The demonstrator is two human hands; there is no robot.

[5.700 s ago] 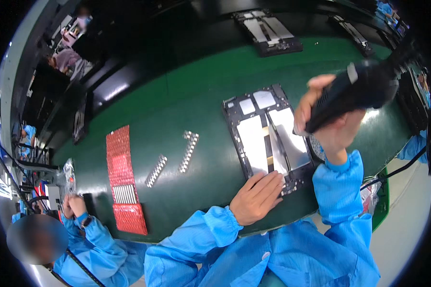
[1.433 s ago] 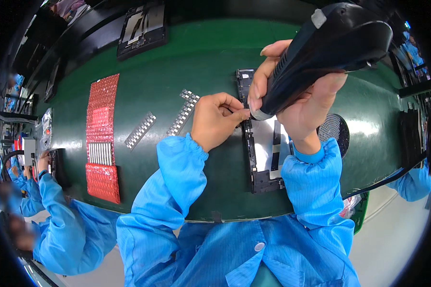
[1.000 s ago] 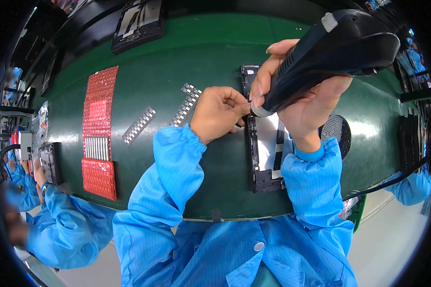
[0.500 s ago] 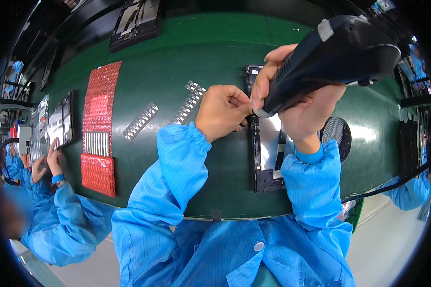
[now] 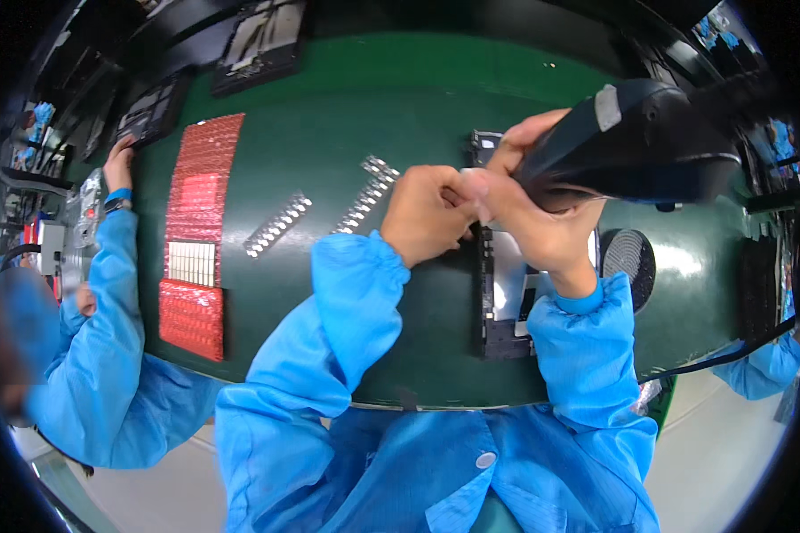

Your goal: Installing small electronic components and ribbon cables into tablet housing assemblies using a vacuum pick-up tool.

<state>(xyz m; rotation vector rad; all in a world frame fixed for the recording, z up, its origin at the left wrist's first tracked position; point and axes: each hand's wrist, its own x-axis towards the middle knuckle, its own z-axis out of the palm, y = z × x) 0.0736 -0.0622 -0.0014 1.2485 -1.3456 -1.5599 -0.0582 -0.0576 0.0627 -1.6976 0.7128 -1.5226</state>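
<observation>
My left hand [image 5: 424, 213] is closed in a pinch over the left edge of a black device panel [image 5: 498, 342] with a silvery inner sheet. Whatever lies between its fingertips is too small to make out. My right hand [image 5: 551, 226] is wrapped round a thick-bodied black hand-held tool [image 5: 631, 147] bearing a grey patch; its exact kind does not show. The thumb of this hand meets the left fingertips. Both hands and the tool cover the upper part of the panel. Left of my hands lie two strips of small pale pieces [image 5: 278, 225] [image 5: 364, 197].
Red bubble wrap [image 5: 206, 164] with rows of pale strips [image 5: 192, 262] lies on the green table [image 5: 356, 115]. A round black mesh object [image 5: 629, 262] is right of the panel. Another black panel [image 5: 260, 44] stands far back. A co-worker's hand [image 5: 118, 164] touches a dark panel [image 5: 151, 111] at left.
My right thumb has come over to my left fingertips, and the tool has tilted flatter and dropped a little. At left, the co-worker's hand has reached farther back with the dark panel.
</observation>
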